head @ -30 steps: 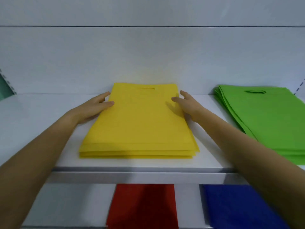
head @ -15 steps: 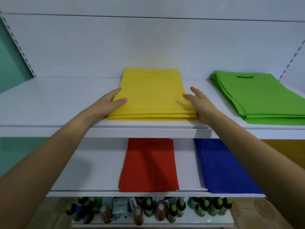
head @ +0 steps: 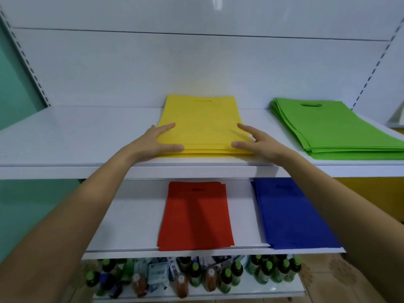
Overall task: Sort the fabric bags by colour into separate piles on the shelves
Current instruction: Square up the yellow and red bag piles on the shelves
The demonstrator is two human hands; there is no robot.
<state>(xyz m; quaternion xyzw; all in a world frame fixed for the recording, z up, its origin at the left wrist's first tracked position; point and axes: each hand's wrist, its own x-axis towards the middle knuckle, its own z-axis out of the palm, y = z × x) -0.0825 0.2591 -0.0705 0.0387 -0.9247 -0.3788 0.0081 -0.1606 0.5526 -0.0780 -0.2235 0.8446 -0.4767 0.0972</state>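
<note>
Squaring-up step, by the look of it: yellow pile [head: 203, 125] sits mid upper shelf [head: 65, 136], near the front lip, with both hands at its near corners. Left hand [head: 153, 143] flat, fingers straight, laid over the left edge, thumb along the front edge; right hand [head: 260, 143] mirrors it on the right edge. Neither grips anything. Pile's long axis runs front to back; handle cut-out [head: 204, 101] points away, toward the back panel, closed bottom edge toward the person. Layers at the front edge look slightly stepped. Next move likely calls for light inward pressure from both sides to even the edges without sliding the top bag. Green pile [head: 332, 127] lies well apart to the right on the same shelf; red pile [head: 196, 215] and blue pile [head: 290, 215] on the lower shelf [head: 131, 226]. Sorting looks near done.
</note>
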